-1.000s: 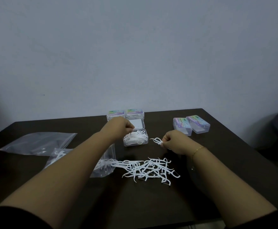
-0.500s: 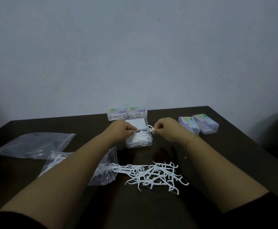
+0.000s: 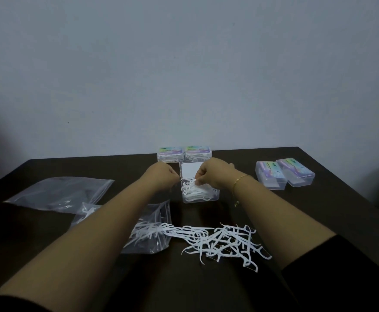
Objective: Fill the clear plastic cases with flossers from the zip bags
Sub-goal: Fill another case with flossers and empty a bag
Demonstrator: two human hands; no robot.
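The right hand [image 3: 215,174] has its fingers curled over the open case [image 3: 200,194], probably pinching flossers there, though the view is too dim to be sure. The left hand [image 3: 161,176] is a fist beside the case; I cannot tell whether it holds anything. The light case may slide or tip, and the tangled pile of flossers [image 3: 224,242] near the zip bag [image 3: 148,233] may snag.

A dark brown wooden table [image 3: 319,221] stands against a plain, pale grey-blue wall [image 3: 184,75] — the light is dim, and a dark shape at far right stays unidentifiable.
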